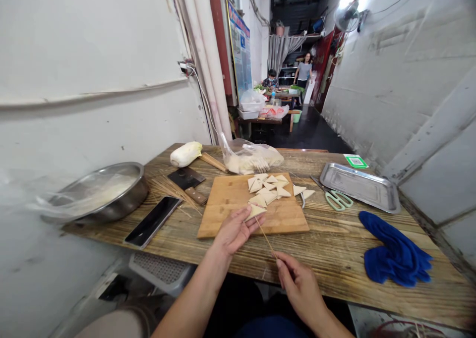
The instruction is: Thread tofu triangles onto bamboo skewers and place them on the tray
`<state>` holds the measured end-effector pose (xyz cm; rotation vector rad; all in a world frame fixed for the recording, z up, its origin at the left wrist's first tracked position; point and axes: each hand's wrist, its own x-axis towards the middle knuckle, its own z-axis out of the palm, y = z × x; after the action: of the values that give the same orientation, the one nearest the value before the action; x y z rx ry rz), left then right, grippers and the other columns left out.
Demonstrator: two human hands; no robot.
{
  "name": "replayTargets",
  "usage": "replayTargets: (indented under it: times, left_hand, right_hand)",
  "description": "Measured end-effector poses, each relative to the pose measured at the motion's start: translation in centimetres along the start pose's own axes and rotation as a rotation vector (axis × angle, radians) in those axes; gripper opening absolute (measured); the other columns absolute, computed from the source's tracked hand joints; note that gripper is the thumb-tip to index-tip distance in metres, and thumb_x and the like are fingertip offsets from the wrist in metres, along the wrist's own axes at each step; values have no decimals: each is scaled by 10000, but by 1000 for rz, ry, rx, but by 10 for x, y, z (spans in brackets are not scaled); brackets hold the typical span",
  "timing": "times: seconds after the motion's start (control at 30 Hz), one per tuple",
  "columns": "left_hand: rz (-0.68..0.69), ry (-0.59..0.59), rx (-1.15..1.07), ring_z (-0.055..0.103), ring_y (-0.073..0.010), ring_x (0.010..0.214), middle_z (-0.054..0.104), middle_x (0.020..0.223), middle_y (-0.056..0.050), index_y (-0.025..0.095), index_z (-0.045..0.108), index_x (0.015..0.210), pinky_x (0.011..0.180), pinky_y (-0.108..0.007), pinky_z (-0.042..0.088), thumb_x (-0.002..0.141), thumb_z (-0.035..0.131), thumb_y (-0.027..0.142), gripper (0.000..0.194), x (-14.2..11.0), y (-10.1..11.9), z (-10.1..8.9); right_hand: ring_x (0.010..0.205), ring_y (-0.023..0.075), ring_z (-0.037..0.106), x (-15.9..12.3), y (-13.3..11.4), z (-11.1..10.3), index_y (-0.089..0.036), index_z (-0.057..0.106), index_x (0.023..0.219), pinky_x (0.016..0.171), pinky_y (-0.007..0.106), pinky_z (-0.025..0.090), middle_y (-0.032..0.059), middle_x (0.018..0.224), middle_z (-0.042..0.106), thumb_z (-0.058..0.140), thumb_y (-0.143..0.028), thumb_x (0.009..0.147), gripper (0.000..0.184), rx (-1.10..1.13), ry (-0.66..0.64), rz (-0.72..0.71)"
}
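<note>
My left hand (235,231) is closed on a pale triangular piece of tofu (256,212), held over the front of a wooden cutting board (223,199). Between thumb and forefinger, my right hand (299,283) pinches a thin bamboo skewer (266,237). The skewer's far tip meets the near edge of the tofu piece; how deep it goes I cannot tell. Several more tofu triangles (268,187) lie loosely heaped on the board behind my left hand, some at its right edge.
Left of the board lie a cleaver (186,178), loose skewers (163,187), a phone (153,221) and a metal basin (130,189). Behind it are a plastic bag (253,157) and a cabbage (186,154). Rightward are scissors (337,199), a metal tray (360,184) and a blue cloth (394,253).
</note>
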<state>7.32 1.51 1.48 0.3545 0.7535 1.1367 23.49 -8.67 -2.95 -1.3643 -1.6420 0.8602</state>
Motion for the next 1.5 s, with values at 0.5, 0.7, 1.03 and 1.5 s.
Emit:
replayTargets:
  times: [0.5,0.7,1.03,1.5]
  left_hand:
    - [-11,-40,76,629,-229,917,668,947,-130,65,606,891,908,-413,457,782,552,80,122,-5,-3,3]
    - [-5,-60,85,628,-232,920,673,938,-122,76,607,877,902,-420,461,774,570,93,111,-10,-7,6]
    - [-19,-79,100,621,-240,935,668,946,-124,75,607,897,911,-426,454,755,605,116,148,-14,-10,11]
    - [-36,-91,87,611,-244,954,662,949,-125,76,603,882,918,-424,449,743,618,116,146,-17,-17,12]
  right_hand:
    - [870,179,657,-1,-1,3,-157,639,1026,767,251,517,97,945,699,406,-295,887,305,-68,89,-130]
    - [820,170,670,-2,-1,8,-149,624,1049,714,233,532,107,945,699,384,-280,895,313,-85,111,-160]
    - [672,170,664,-3,-3,16,-138,619,1067,597,226,534,53,638,670,349,-285,904,348,-78,178,-200]
    - [410,106,506,0,-2,23,-110,608,1043,414,179,423,-12,491,529,328,-300,909,365,-67,211,-171]
